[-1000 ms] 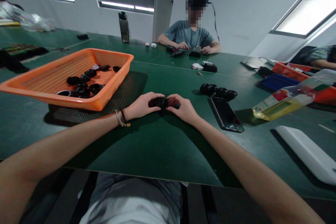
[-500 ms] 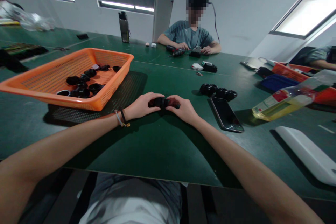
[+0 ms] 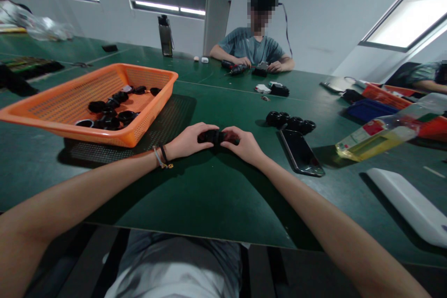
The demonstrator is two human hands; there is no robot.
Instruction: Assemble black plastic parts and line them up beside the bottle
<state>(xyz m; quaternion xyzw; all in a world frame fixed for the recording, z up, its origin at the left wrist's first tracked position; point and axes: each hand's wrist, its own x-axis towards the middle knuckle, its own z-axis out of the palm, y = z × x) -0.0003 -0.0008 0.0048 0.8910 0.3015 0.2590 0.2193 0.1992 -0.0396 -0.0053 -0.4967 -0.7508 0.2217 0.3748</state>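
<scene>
Between my two hands is a small, dark, rounded black part [image 3: 214, 137], partly covered by fingers. My left hand [image 3: 191, 140] curls round its left side, thumb in front and fingers behind. From the right, my right hand [image 3: 241, 143] pinches its other end the same way. Its exact kind is too dark to make out. To the right of my hands lie several glossy black round parts [image 3: 290, 122] in a row. An orange perforated basket [image 3: 153, 116] at the left holds several similar black parts [image 3: 109, 114].
A phone [image 3: 302, 152], a tilted bottle of yellow liquid [image 3: 379, 132] and a white case [image 3: 407, 202] stand on the right. Across the green table [image 3: 209, 195] a co-worker [image 3: 256, 44] sits by a power screwdriver [image 3: 237, 69]. A dark water bottle [image 3: 165, 37] stands at the back.
</scene>
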